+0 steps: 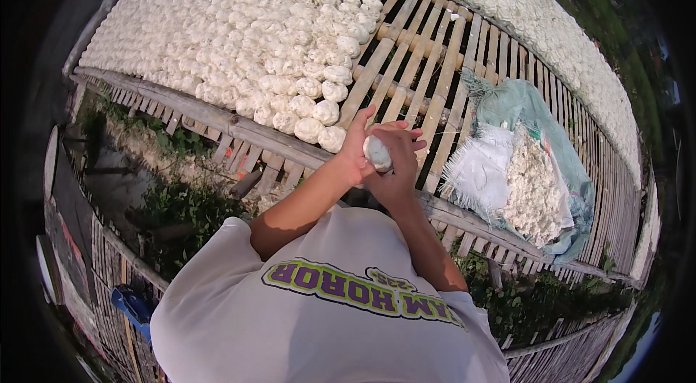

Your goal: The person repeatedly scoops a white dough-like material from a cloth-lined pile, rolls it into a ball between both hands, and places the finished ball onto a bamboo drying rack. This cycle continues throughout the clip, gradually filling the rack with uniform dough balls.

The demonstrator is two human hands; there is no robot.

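Observation:
Between my two hands, above the near edge of a bamboo rack point(406, 67), is a white lump of crumbly paste point(377, 153). My left hand point(355, 147) cups it from the left, with the thumb side raised. From the right, my right hand point(397, 162) wraps round it, its fingers curled over the top. Rows of similar white balls point(239, 35) cover the rack's left part, the closest ones just beyond my left hand. To the right, an open woven sack point(482, 173) lies on the slats with a heap of loose white crumbly mass point(535, 187) in it.
A green mesh sack point(518, 104) lies partly under the white one. Along the far side runs another rack packed with white balls point(536, 27). A thick bamboo pole point(210, 113) edges the rack before me. Green plants point(185, 209) grow below, and a blue object point(132, 310) lies at lower left.

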